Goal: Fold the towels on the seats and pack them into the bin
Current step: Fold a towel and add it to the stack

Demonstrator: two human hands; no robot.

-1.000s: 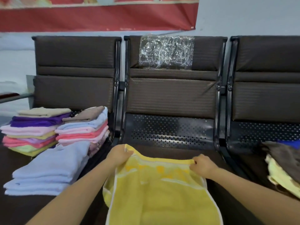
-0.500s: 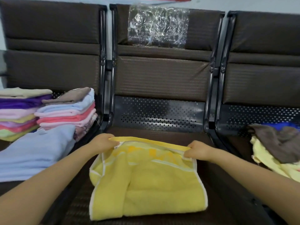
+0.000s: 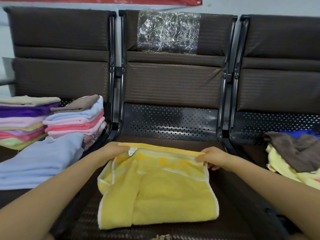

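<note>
A yellow towel with white edging lies folded over on the middle seat. My left hand pinches its far left corner, beside a small white label. My right hand pinches the far right corner. Both hands hold the far edge slightly raised off the seat. Folded towels sit in stacks on the left seat: a light blue pile in front, a pink and blue stack behind it, a purple and pink stack at the far left. No bin is in view.
Unfolded towels, brown over pale yellow with a bit of blue behind, lie heaped on the right seat. Black metal armrest frames separate the seats. Clear plastic film hangs on the middle backrest.
The towel was lowered from hanging over the seat front onto the seat, doubled over. Both hands kept hold of its far corners and moved slightly away from me.
</note>
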